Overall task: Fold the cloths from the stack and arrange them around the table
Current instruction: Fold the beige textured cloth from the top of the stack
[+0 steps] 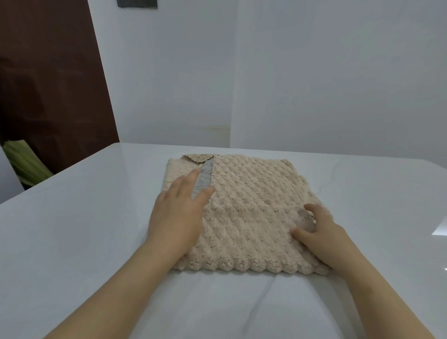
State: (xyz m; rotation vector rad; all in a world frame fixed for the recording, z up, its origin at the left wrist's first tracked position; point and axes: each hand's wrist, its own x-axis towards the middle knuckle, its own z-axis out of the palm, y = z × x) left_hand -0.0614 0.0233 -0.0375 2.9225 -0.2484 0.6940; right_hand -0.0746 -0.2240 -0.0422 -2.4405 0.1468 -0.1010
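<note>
Head view: we look down and forward over our two bare forearms onto a white table (84,217).
Stack: the beige, bobble-textured stack of cloths (256,179) lies flat in the middle of the table, just ahead of us, with its near edge between our wrists.
Grey strip: we see a grey strip (205,175) of another cloth showing between the beige layers on the left part of the stack, beside a scalloped beige edge.
Turned corner: at the far left of the stack a small beige corner (196,157) is folded back.
Near layer: a beige layer (242,239) covers the near half of the stack; its far edge runs across from our left hand to our right.
Left hand: our left hand (179,213) lies palm down on the left side of the stack. Its fingers are straight and released, pressing flat, and the fingertips reach onto the grey strip.
Right hand: our right hand (324,232) rests on the right side of the near layer. Its fingers are curled in toward the thumb and pinch up a bit of that layer at its far edge. The spot is blurred, so we cannot tell how much cloth is caught.
Surroundings: a pale wall (314,72) stands behind the table. A dark brown panel (48,72) fills the left, with something green (26,162) below it that we cannot identify. A dark object (137,3) is cut off at the top edge.
</note>
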